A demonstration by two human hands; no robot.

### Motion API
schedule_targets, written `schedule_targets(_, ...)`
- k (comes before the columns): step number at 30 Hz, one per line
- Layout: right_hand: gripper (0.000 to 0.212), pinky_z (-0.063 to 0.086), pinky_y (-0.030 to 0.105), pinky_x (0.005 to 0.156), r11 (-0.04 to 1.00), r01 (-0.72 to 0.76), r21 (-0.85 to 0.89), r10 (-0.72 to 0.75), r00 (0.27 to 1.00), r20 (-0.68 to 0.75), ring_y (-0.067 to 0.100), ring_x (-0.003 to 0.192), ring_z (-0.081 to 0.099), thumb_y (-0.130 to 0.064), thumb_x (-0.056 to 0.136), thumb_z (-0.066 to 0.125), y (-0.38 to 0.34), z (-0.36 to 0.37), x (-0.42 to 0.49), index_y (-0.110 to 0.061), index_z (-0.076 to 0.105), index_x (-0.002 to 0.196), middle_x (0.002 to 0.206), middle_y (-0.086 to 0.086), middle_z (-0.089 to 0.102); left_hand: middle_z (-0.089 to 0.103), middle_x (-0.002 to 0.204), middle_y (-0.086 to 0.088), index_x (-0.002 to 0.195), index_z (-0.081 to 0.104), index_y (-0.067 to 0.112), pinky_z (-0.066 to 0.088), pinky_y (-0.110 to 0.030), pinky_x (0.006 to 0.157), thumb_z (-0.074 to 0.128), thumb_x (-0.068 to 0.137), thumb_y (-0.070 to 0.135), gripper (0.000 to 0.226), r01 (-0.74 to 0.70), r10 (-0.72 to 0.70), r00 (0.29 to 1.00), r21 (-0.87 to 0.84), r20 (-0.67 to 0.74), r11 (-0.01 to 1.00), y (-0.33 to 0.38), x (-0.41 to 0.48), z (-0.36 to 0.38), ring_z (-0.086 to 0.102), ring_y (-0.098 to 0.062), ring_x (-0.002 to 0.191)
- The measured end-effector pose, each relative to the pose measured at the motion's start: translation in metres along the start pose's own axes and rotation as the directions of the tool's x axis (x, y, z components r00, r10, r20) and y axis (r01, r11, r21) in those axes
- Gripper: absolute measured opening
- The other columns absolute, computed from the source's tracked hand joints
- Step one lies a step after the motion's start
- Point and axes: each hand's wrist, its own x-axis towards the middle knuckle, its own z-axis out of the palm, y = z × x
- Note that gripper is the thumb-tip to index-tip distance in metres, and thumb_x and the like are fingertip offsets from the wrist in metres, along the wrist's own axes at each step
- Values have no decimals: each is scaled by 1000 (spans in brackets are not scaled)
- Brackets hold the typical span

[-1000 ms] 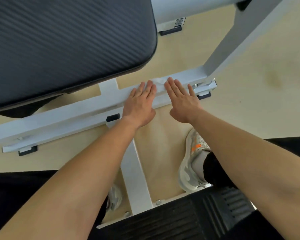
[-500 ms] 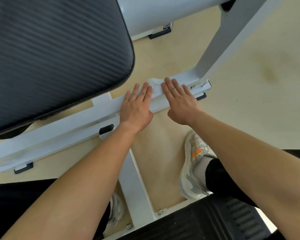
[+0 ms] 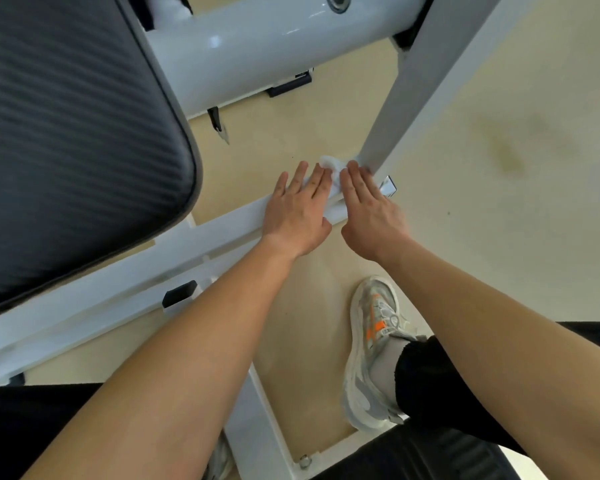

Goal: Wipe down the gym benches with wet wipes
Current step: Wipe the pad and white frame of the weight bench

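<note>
The wipe was pressed onto the frame bar by the flat-fingered left hand and right hand; more wiping was judged outstanding.

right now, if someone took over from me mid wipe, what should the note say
Left hand and right hand: both flat, fingers straight, pressing the wet wipe onto the white floor bar.
Wipe sits bunched at the bar's end beside the slanted upright.
Done: cannot tell how much is clean.
To do: likely the upright and the black pad.
</note>
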Motion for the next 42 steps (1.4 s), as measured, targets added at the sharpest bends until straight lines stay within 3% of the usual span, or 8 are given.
schedule_targets(4,83,25,35,119,1000,-19,17,20,1000,-23,18,155,-12,-12,93,42,-9,2,0,-13,-8,160,168,1,-16,4,169,2,160,3,19,4,-47,126,44,100,37,76,-13,14,1000,16,-20,1000,-11,-13,1,-2,-27,155)
schedule_targets(12,87,13,34,125,971,229,-64,-222,969,109,12,153,-17,-16,92,43,-17,4,-11,-21,-12,159,165,-5,-23,-5,169,3,161,-4,20,-1,-47,126,39,100,35,76,84,-84,996,4,8,996,-27,-63,9,-9,-24,155)
schedule_targets(19,80,12,33,125,993,92,-70,-90,996,24,16,155,-10,-14,95,40,1,-2,0,-13,-8,160,167,3,-17,2,169,1,161,3,19,-1,-47,125,39,101,40,72,25,-25,1000,-38,-12,999,-13,-23,3,-5,-25,155)
schedule_targets(23,76,23,31,119,998,69,7,-68,996,-60,19,156,-1,-9,94,43,-7,7,-4,-11,6,160,169,3,-4,17,167,1,160,15,20,4,-47,124,40,103,37,64,9,-12,998,-56,-69,998,-13,-22,5,5,-27,155)
schedule_targets(25,69,38,37,112,992,127,0,-125,980,-153,26,152,23,-5,91,55,-7,10,-5,-8,30,155,165,9,22,27,164,1,157,26,21,8,-47,124,46,103,32,59,5,-15,994,-93,-110,996,-17,-31,8,14,-28,154)
schedule_targets(29,45,59,44,75,981,192,0,-184,941,-284,39,113,62,2,76,74,-6,7,5,-8,67,119,130,10,65,50,152,1,145,51,21,16,-48,121,59,99,27,47,30,-59,982,-158,-180,987,-23,-40,3,33,-29,147)
schedule_targets(37,30,49,39,72,987,156,31,-149,976,-158,29,99,58,-2,94,47,-24,-42,4,-14,67,113,104,6,61,45,154,4,150,42,25,16,-41,123,49,103,40,50,121,-124,992,-168,-4,978,-15,-50,-38,33,-21,145)
schedule_targets(42,29,45,34,69,958,238,161,-175,928,-330,28,97,59,2,90,53,-34,-90,-33,-14,70,107,105,4,64,54,144,0,154,28,28,47,-40,100,57,99,41,64,229,-285,958,-611,6,758,6,-71,-103,56,-24,124)
